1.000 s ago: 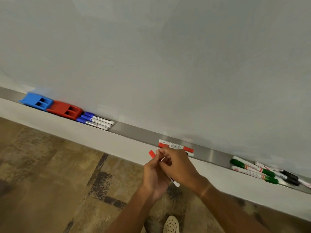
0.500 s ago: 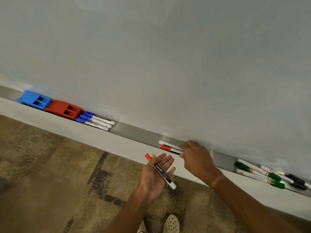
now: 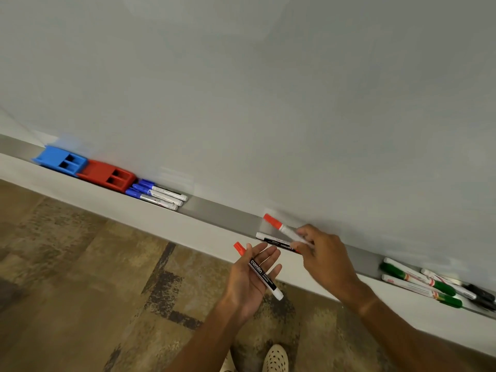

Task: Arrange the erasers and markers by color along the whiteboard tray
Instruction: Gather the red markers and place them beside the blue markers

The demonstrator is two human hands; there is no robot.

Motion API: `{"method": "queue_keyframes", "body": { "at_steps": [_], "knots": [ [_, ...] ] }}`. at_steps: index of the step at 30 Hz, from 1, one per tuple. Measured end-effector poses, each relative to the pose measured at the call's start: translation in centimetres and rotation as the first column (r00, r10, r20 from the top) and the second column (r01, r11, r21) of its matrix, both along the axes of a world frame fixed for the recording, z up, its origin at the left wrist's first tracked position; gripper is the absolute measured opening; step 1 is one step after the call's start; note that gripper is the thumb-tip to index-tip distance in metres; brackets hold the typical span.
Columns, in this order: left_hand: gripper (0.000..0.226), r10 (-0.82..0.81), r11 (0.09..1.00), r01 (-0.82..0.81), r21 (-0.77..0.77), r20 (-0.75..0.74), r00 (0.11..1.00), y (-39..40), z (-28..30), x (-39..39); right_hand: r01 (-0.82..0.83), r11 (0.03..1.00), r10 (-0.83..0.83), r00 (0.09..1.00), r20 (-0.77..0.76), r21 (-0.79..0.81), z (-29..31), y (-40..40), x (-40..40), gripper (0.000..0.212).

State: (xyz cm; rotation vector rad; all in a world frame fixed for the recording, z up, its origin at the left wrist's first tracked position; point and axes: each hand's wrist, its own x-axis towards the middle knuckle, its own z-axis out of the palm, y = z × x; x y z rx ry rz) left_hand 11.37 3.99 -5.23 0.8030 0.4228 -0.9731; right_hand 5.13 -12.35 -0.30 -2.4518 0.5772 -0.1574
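A grey whiteboard tray (image 3: 225, 213) slants from upper left to lower right. On its left end sit a blue eraser (image 3: 60, 162), a red eraser (image 3: 107, 177) and three blue markers (image 3: 157, 195). My left hand (image 3: 253, 277) lies palm up below the tray with a red-capped marker (image 3: 259, 269) resting across it. My right hand (image 3: 326, 260) pinches a second red marker (image 3: 281, 227), lifted above the tray. A third red marker (image 3: 276, 241) lies in the tray under it. Green markers (image 3: 418, 281) and black markers (image 3: 480, 294) lie at the right.
The whiteboard (image 3: 241, 89) fills the upper view. A white wall ledge (image 3: 134, 214) runs under the tray. Brown patterned floor (image 3: 80, 277) lies below, with a spotted shoe (image 3: 275, 358) at the bottom edge.
My right hand left the left hand, reached to the tray and picked up one red marker, raising it. The left hand opened flat with its marker lying on the palm.
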Motion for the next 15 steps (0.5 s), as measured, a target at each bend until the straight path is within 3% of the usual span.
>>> {"method": "queue_keyframes", "body": {
  "at_steps": [4,8,10,12,15],
  "knots": [
    [0.054,-0.008,0.999,0.010,-0.050,0.047,0.999,-0.5,1.0,-0.3,-0.049,0.982,0.054,0.998,-0.022,0.181,-0.4,3.9,-1.2,0.010],
    [0.044,-0.003,0.998,0.005,-0.062,0.030,1.000,-0.7,0.7,-0.4,-0.148,0.974,0.159,0.986,-0.050,0.174,-1.1,5.0,-1.1,0.022],
    [0.043,0.010,0.997,-0.008,-0.079,0.026,1.000,-0.5,0.4,-0.1,-0.123,0.988,0.126,0.992,-0.027,0.096,-1.2,3.5,-0.4,0.021],
    [0.045,0.031,0.996,-0.031,-0.081,-0.001,1.000,-0.2,0.3,0.3,-0.077,0.992,0.073,0.996,-0.045,-0.097,-1.4,1.2,0.4,0.019],
    [0.052,0.034,0.998,-0.035,-0.042,-0.021,0.999,0.3,0.1,0.5,-0.227,0.926,0.136,0.945,-0.297,-0.301,-2.2,-0.2,1.4,0.025]
  ]
}}
